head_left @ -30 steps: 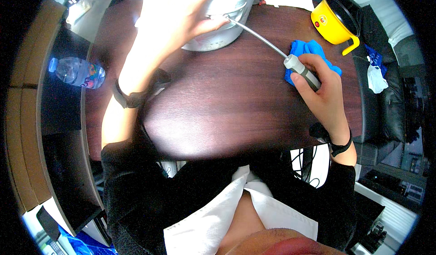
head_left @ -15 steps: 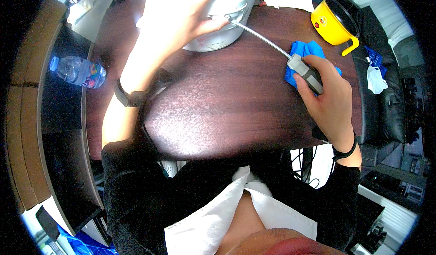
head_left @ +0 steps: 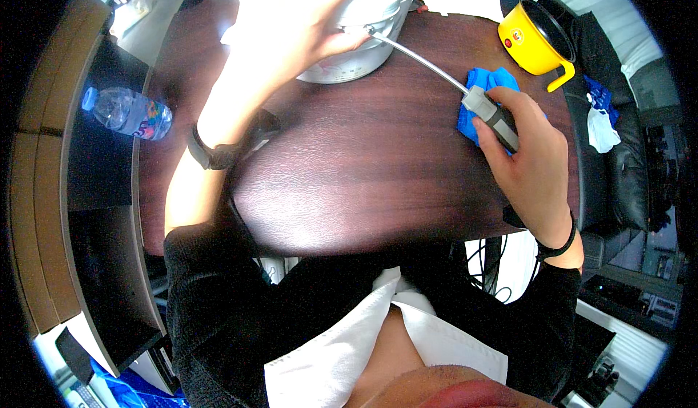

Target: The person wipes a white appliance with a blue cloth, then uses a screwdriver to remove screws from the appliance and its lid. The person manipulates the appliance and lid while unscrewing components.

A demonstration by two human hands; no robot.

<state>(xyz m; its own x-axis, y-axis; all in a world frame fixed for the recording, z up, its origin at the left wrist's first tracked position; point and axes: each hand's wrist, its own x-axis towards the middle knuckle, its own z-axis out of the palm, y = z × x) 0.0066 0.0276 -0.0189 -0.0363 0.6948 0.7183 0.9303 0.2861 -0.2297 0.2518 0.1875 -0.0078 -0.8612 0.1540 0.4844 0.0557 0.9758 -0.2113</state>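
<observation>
My left hand [head_left: 291, 23] lies flat with spread fingers on top of a white round appliance [head_left: 363, 41] at the far edge of the dark wooden table [head_left: 349, 175]. My right hand [head_left: 527, 157] grips the grey handle [head_left: 493, 117] of a long tool whose thin metal shaft [head_left: 422, 59] reaches up to the side of the appliance. Under the handle a blue cloth [head_left: 483, 92] lies on the table. Both wrists wear dark bands.
A yellow pot with a handle [head_left: 534, 37] stands at the table's far right. A clear plastic bottle [head_left: 127, 112] lies on a dark shelf to the left. A black chair [head_left: 632, 154] with a white and blue item is at the right; cables hang below the table edge.
My right hand and the tool's handle have shifted slightly up and to the left over the blue cloth. My left hand stays on the appliance.
</observation>
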